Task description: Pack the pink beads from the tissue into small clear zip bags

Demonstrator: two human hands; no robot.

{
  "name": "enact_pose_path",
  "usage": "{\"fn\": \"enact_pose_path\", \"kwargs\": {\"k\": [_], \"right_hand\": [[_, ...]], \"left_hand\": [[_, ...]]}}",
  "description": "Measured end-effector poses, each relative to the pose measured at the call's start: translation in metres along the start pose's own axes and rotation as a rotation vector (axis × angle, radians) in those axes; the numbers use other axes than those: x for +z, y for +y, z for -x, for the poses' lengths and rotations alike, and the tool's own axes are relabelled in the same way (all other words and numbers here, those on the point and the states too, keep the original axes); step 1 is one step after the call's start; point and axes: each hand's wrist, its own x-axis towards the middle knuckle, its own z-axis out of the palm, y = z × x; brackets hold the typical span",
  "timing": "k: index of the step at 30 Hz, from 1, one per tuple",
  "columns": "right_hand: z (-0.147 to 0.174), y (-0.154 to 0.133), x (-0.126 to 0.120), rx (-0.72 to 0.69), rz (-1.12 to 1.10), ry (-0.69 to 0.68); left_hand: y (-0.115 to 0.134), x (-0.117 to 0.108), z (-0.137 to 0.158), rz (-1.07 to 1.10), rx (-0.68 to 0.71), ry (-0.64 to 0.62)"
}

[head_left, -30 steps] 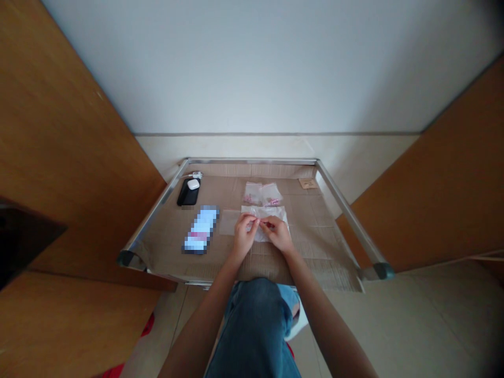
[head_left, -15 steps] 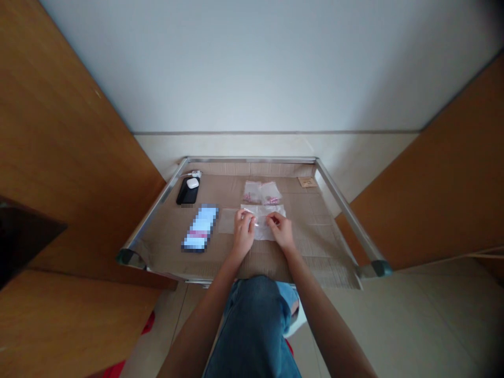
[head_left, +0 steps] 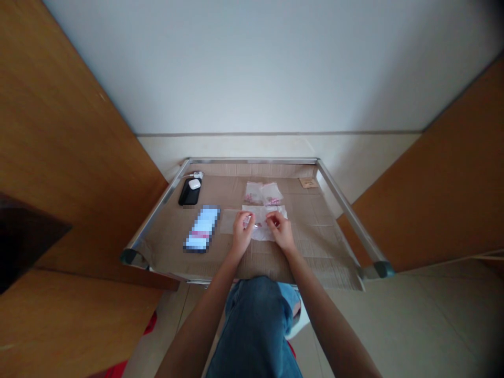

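My left hand (head_left: 241, 231) and my right hand (head_left: 281, 231) are both closed in a pinch, fingertips facing each other a short gap apart. What they pinch is too small to make out. Beneath them lies a crinkled, see-through plastic sheet or bag (head_left: 263, 235), with a shiny, slightly reddish bit showing between the hands. Just beyond are two small clear bags, a left one (head_left: 253, 192) and a right one (head_left: 271, 193), each with pink-red bits near its bottom. Another flat clear bag (head_left: 227, 221) lies left of my left hand, partly hidden by it.
A lit phone (head_left: 201, 229) lies to the left. Behind it are a black phone-like slab (head_left: 190, 196) with a white earbud case (head_left: 194, 184) on it, and a white plug (head_left: 197, 174). A brown card (head_left: 308, 182) sits back right. A metal rail (head_left: 252, 160) rims the cardboard-covered top.
Both hands stay over the plastic, with the fingertips shifting slightly; the shiny bit between them shows more clearly. The whole view has drifted a little.
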Motion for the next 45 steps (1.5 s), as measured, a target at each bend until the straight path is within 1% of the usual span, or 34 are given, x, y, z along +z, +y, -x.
{"fn": "enact_pose_path", "kwargs": {"k": [3,6,10,14,16,18,22,26,29,32,37,40,42,45], "right_hand": [[-0.002,0.004,-0.001,0.035,-0.081,0.020],[-0.006,0.004,-0.003,0.104,-0.182,0.028],[-0.015,-0.009,-0.007,0.174,-0.306,-0.054],[-0.021,-0.020,-0.006,0.162,-0.285,-0.148],[-0.023,-0.019,-0.003,0.164,-0.282,-0.148],[-0.022,-0.017,0.001,0.181,-0.327,-0.123],[-0.017,-0.017,0.008,0.301,-0.494,-0.105],[-0.008,-0.023,0.015,0.408,-0.706,-0.079],[-0.004,-0.027,0.018,0.472,-0.822,-0.049],[-0.002,-0.029,0.019,0.516,-0.907,-0.032],[-0.004,-0.029,0.021,0.644,-1.018,-0.055],[-0.005,-0.030,0.022,0.680,-1.073,-0.069],[-0.006,-0.031,0.023,0.679,-1.103,-0.073],[-0.006,-0.031,0.024,0.710,-1.136,-0.067]], "left_hand": [[-0.002,-0.004,-0.003,0.054,-0.031,0.018],[0.001,-0.008,-0.008,0.109,-0.042,0.038],[0.015,-0.015,-0.014,0.172,-0.100,0.001],[0.032,-0.021,-0.015,0.192,-0.146,-0.043],[0.038,-0.023,-0.015,0.201,-0.158,-0.058],[0.044,-0.025,-0.014,0.211,-0.170,-0.078],[0.053,-0.030,-0.014,0.232,-0.206,-0.110],[0.060,-0.035,-0.016,0.223,-0.185,-0.132],[0.064,-0.037,-0.016,0.220,-0.183,-0.112],[0.068,-0.038,-0.014,0.229,-0.205,-0.082],[0.076,-0.036,-0.009,0.254,-0.155,-0.042],[0.081,-0.033,-0.010,0.273,-0.141,-0.046],[0.082,-0.031,-0.012,0.240,-0.133,-0.054],[0.080,-0.031,-0.015,0.113,-0.114,-0.058]]}}
